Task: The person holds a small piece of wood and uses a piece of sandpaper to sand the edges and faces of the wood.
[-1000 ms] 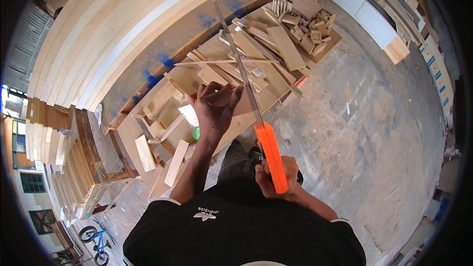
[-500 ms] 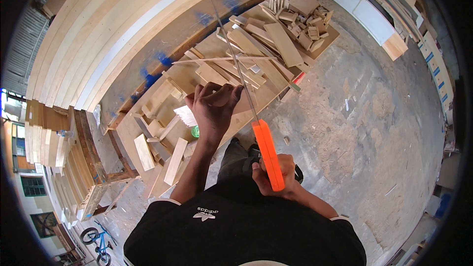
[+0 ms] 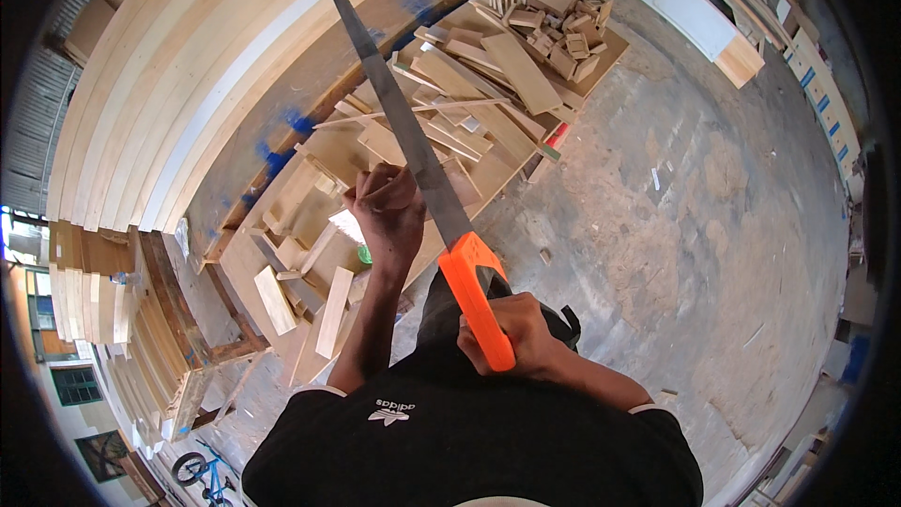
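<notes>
My right hand (image 3: 514, 330) is wrapped round the bright orange handle (image 3: 477, 305) of a handsaw, low in front of my chest. The saw's long grey blade (image 3: 399, 122) slants up and away to the left, narrowing to a tip over the stacked boards. Its broad face shows. Close to the blade's left side is my left hand (image 3: 387, 221), raised with its fingers curled in and nothing visible in them. The blade passes right by the fingertips; I cannot tell whether they touch it.
A low wooden table (image 3: 239, 277) beyond my hands carries loose offcuts (image 3: 521, 70), small blocks and a green round thing (image 3: 364, 253). Long pale boards (image 3: 188, 84) are stacked at the far left. Concrete floor (image 3: 676, 225) stretches to the right, and a blue bicycle (image 3: 211, 474) stands at the lower left.
The saw has turned from edge-on to show its broad face, and its tip has swung left. My left hand has lowered slightly and stays curled beside the blade.
</notes>
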Demonstrator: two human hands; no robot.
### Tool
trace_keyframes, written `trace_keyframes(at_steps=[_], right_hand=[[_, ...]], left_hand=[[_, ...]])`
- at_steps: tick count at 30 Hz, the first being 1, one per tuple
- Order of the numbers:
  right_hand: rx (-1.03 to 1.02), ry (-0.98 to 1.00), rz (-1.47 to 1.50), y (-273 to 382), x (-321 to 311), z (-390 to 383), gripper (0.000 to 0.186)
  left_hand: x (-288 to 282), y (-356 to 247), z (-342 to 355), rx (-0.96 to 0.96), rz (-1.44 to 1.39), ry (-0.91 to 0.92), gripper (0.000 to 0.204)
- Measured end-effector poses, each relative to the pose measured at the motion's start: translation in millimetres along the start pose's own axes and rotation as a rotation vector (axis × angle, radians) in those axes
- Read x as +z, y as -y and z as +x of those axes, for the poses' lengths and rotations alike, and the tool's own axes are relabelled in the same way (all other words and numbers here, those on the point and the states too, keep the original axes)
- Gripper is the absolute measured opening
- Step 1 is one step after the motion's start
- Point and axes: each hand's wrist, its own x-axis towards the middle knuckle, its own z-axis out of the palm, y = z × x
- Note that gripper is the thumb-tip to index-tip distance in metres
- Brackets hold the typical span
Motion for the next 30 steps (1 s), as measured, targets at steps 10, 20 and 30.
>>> trace_keyframes(at_steps=[10, 20, 30], right_hand=[[0.249, 0.068, 0.061, 10.3, -8.7, -2.2, 0.013], [0.270, -0.072, -0.100, -1.1, -11.2, -24.1, 0.021], [0.467, -0.444, -0.164, 9.7, -5.0, -55.6, 0.024]], left_hand=[[0.3, 2.9, 7.0, 0.035, 0.192, -0.125, 0.023], [23.2, 36.7, 26.2, 0.013, 0.111, 0.198, 0.015], [114.0, 9.5, 8.9, 0.170, -0.080, 0.520, 0.015]])
